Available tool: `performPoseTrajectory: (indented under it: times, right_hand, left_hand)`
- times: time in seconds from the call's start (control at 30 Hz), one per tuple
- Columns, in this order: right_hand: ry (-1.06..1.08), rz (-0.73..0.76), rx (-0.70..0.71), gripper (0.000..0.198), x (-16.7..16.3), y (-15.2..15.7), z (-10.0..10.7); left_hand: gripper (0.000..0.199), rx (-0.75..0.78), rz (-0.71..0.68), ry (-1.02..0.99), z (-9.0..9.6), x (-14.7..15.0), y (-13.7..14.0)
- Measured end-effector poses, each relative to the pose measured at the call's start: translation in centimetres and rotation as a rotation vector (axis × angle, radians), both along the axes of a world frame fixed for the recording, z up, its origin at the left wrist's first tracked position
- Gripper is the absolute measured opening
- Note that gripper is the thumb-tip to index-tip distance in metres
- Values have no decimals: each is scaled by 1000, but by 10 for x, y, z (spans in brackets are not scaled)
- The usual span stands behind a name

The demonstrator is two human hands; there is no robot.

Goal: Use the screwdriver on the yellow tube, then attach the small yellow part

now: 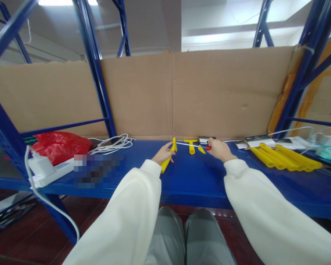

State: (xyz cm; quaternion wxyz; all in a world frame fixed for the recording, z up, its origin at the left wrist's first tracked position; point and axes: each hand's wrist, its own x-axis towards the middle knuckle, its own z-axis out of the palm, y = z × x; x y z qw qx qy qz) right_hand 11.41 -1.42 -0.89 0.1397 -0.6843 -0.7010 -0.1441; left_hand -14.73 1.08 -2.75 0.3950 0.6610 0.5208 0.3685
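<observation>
My left hand [163, 152] is closed around a yellow T-shaped plastic piece [164, 165] with a tube-like stem, held slightly above the blue shelf. In my right hand [220, 150] is a screwdriver [193, 145] with a red handle. Its thin shaft points left, and the tip reaches the head of the held piece; whether it is inside or only touching, I cannot tell. Between my hands, a second yellow T-shaped piece [192, 148] lies on the shelf. Beside it is a small yellow pointed part [201, 149].
Several yellow tubes [284, 158] with black-and-white packaging [259, 141] lie at the right. On the left are a red plastic bag [62, 147], a power strip [55, 172] and a coiled white cable [114, 144]. Cardboard [209, 95] backs the blue shelf [190, 180].
</observation>
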Motion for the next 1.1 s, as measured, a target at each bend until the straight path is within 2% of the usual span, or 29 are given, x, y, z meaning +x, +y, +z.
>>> performPoseTrajectory:
  times: [0.23,0.37,0.53,0.83,1.0,1.1]
  right_hand:
    - [-20,80,-16,15,2,2,0]
    - [-18,72,-7,13,1,1,0]
    - [47,6,-36,21,0,1,-2]
    - [-34,102,-71,14,3,7,-7]
    - [34,25,-53,17,2,3,-5]
    - [43,29,-36,22,-2,0,-2]
  left_hand:
    - [80,-2,-1,11,1,0,1]
    - [79,-1,-4,2,1,0,0]
    - [78,5,-12,-3,0,0,0]
    - [80,3,-4,16,0,-1,1]
    - [79,-8,-1,31,2,0,-3]
    - [80,-12,7,32,3,0,-4]
